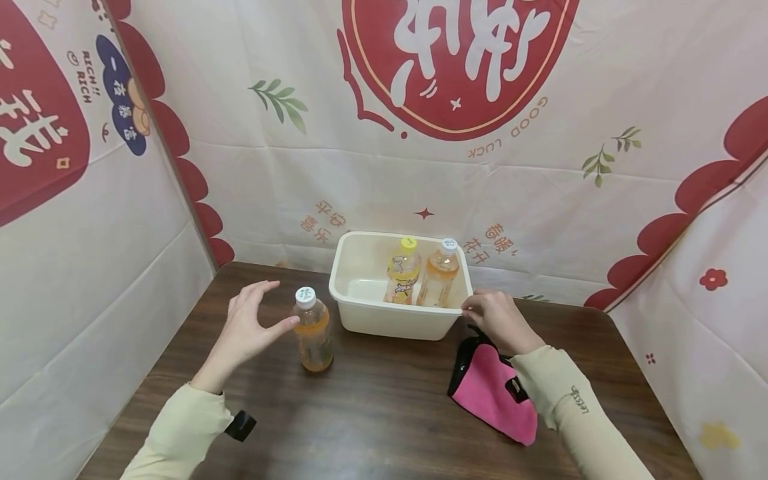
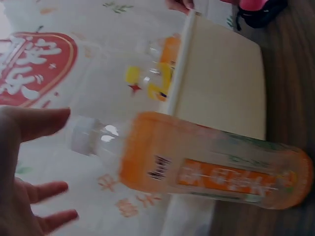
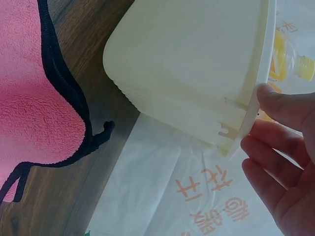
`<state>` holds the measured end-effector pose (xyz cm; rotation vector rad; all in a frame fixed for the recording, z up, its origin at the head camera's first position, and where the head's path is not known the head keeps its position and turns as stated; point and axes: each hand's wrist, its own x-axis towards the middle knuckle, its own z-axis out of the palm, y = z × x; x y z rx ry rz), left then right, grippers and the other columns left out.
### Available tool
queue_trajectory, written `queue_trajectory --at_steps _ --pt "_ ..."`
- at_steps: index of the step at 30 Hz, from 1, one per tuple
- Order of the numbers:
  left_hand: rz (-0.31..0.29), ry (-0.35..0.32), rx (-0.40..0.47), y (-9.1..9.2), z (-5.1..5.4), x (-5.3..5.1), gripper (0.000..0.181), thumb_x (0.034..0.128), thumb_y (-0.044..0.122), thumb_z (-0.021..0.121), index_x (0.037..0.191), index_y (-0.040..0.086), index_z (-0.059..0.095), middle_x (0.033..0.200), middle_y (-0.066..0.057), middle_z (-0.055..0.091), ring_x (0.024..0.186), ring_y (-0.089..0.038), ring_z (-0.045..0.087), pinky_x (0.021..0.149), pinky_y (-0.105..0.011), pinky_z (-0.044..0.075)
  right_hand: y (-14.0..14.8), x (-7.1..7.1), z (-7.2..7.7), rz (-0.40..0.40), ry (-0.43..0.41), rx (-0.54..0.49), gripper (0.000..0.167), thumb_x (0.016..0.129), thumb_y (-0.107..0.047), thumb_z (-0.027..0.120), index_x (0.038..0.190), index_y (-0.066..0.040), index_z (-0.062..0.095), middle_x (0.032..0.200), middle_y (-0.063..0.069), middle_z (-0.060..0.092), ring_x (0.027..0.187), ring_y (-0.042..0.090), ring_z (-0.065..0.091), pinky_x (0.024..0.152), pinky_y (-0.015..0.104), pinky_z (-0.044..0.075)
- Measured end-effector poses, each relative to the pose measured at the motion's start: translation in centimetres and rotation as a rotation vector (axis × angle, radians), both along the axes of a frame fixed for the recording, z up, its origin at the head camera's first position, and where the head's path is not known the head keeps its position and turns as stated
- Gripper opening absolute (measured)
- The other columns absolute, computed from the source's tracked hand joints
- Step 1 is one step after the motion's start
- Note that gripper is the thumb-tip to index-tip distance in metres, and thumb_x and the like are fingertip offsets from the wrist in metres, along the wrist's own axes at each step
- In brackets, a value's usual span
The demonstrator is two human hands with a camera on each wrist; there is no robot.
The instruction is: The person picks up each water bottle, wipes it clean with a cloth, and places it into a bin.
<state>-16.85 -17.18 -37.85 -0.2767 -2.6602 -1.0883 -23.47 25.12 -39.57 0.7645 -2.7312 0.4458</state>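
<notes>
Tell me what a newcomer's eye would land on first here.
Probably the large red emblem with white characters on the white fabric backdrop, atop the head view. Next, the bright pink, black-edged cloth item on the dark wood-grain table, near the bare right hand. Then the cream rectangular plastic tub at the table's back, pinched at one corner by that hand.

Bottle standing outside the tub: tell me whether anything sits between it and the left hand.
Nothing visible does: the left hand is open right beside the bottle, and the tub stands beyond the bottle.
</notes>
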Motion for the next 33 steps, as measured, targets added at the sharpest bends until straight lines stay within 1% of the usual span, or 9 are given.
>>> queue_trajectory --at_steps 2,4,6,9,14,17,23,30,33 --pt "-0.016 -0.006 0.019 0.0 -0.9 -0.4 0.065 0.0756 0.033 0.07 0.128 0.003 0.045 0.134 -0.022 0.037 0.122 -0.043 0.028 0.095 -0.059 0.025 0.0 0.0 0.0 0.0 0.001 -0.003 0.004 0.078 -0.009 0.07 0.081 -0.006 0.071 0.079 -0.001 0.063 0.072 0.015 0.06 0.061 0.032 0.049" --pt "-0.036 -0.017 0.015 0.1 -1.7 -0.8 0.063 0.0765 0.033 0.069 0.127 0.004 0.046 0.134 -0.022 0.037 0.123 -0.042 0.029 0.096 -0.059 0.025 0.0 0.0 0.0 -0.001 0.002 -0.004 0.004 0.078 -0.009 0.07 0.08 -0.007 0.071 0.079 -0.001 0.063 0.072 0.015 0.06 0.061 0.032 0.049" --pt "-0.051 -0.026 0.007 0.2 -2.2 -1.0 0.061 0.0782 0.033 0.067 0.128 0.005 0.047 0.134 -0.022 0.038 0.124 -0.04 0.031 0.097 -0.059 0.025 0.0 -0.1 0.0 -0.001 -0.002 -0.006 0.004 0.078 -0.01 0.07 0.081 -0.007 0.071 0.08 -0.001 0.063 0.073 0.015 0.06 0.061 0.032 0.049" --pt "-0.07 -0.047 0.007 0.5 -2.6 -1.3 0.06 0.0801 0.033 0.066 0.128 0.005 0.046 0.133 -0.02 0.04 0.124 -0.038 0.034 0.098 -0.058 0.026 -0.1 0.0 0.0 -0.003 -0.002 -0.006 0.005 0.078 -0.011 0.07 0.081 -0.007 0.071 0.08 -0.001 0.063 0.073 0.016 0.061 0.062 0.032 0.05" --pt "-0.073 -0.086 0.061 0.8 -3.2 -1.8 0.059 0.0806 0.033 0.066 0.128 0.004 0.045 0.13 -0.019 0.043 0.12 -0.037 0.039 0.094 -0.056 0.035 0.0 0.0 0.0 -0.005 -0.002 -0.011 0.005 0.078 -0.011 0.07 0.081 -0.007 0.071 0.081 -0.001 0.063 0.073 0.016 0.06 0.062 0.033 0.05" --pt "-0.08 -0.09 0.093 0.9 -3.4 -1.9 0.056 0.0806 0.03 0.066 0.126 0.004 0.046 0.126 -0.019 0.046 0.116 -0.037 0.044 0.092 -0.053 0.038 -0.1 0.1 0.0 -0.002 -0.004 -0.012 0.005 0.078 -0.011 0.07 0.081 -0.007 0.071 0.081 0.0 0.063 0.074 0.016 0.06 0.062 0.033 0.05" --pt "-0.087 -0.092 0.098 1.1 -3.6 -1.9 0.051 0.0821 0.028 0.065 0.123 0.004 0.047 0.119 -0.019 0.052 0.107 -0.037 0.051 0.087 -0.051 0.043 -0.1 0.1 0.0 -0.002 -0.002 -0.009 0.004 0.078 -0.011 0.07 0.081 -0.007 0.071 0.082 0.0 0.064 0.075 0.016 0.06 0.063 0.034 0.05" --pt "-0.082 -0.178 0.132 1.2 -3.7 -1.9 0.051 0.0843 0.032 0.063 0.126 0.009 0.045 0.126 -0.021 0.05 0.108 -0.037 0.053 0.086 -0.053 0.044 0.0 0.1 0.0 -0.004 0.004 -0.005 0.006 0.079 -0.012 0.07 0.081 -0.006 0.071 0.081 0.0 0.063 0.074 0.016 0.06 0.062 0.033 0.049" --pt "-0.081 -0.185 0.138 1.2 -3.9 -2.0 0.051 0.0845 0.032 0.063 0.126 0.009 0.046 0.126 -0.022 0.05 0.108 -0.038 0.053 0.085 -0.052 0.045 0.0 0.1 -0.1 -0.005 0.004 -0.004 0.006 0.079 -0.011 0.07 0.081 -0.006 0.071 0.08 0.0 0.063 0.073 0.016 0.06 0.062 0.033 0.049"
